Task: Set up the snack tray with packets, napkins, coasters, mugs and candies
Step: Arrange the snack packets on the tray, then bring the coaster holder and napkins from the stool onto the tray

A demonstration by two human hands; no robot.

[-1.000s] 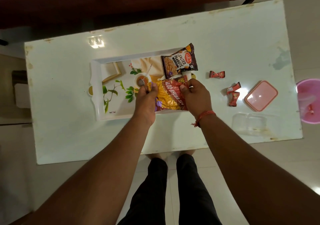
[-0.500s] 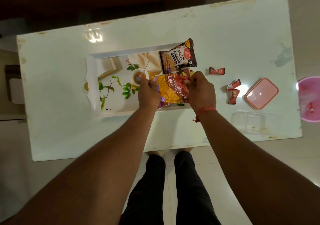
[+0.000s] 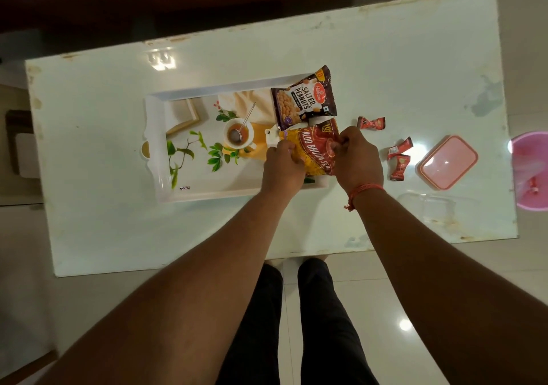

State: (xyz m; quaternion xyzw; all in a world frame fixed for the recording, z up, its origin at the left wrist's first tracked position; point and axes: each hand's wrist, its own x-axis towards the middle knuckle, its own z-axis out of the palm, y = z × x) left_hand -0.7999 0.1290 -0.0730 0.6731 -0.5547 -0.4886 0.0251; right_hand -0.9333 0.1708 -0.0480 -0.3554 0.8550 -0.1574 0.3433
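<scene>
A white printed tray (image 3: 166, 195) lies on the white table (image 3: 103, 236). At its far right corner rests a dark salted peanuts packet (image 3: 305, 100). Just in front of it, over the tray's right end, is a red and yellow aloo bhujia packet (image 3: 314, 153). My left hand (image 3: 281, 168) grips its left edge and my right hand (image 3: 355, 159) pinches its right edge. Three red wrapped candies lie on the table right of the tray: one candy (image 3: 370, 123) farther back, two candies (image 3: 398, 159) close together.
A pink lid (image 3: 447, 162) lies right of the candies, with a clear plastic box (image 3: 427, 207) in front of it. A pink bin (image 3: 530, 174) stands off the table's right edge. My legs show below the table's near edge.
Both hands have kept hold of the aloo bhujia packet and turned it slightly on the tray's right end. The camera view has shifted a little.
</scene>
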